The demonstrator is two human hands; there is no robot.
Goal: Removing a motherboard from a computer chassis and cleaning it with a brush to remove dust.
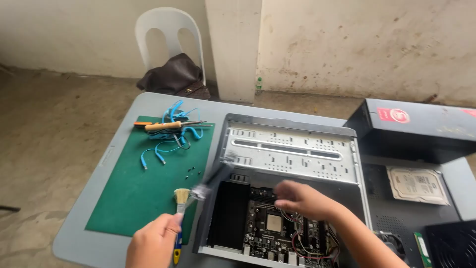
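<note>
Left hand (151, 243) grips brush (180, 208) | wrist cropped | right hand (300, 198) over motherboard (270, 226)

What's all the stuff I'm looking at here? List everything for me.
Table: one, grey, under everything.
Mat: one, green, on the table's left part.
Cables: a tangle, blue, at the mat's far end.
Screwdriver: one, wooden handle, on the cables.
Screws: a few, dark, on the mat.
Computer case: one, silver and black, open, centre.
Motherboard: one, black, inside the case.
Hard drive: one, silver, right of the case.
Box: one, black, far right.
Chair: one, white plastic, behind the table.
Bag: one, brown, on the chair.
Brush: one, pale bristles, in the left hand.
Left hand: grips the brush.
Right hand: over the motherboard, holds nothing visible.
</note>
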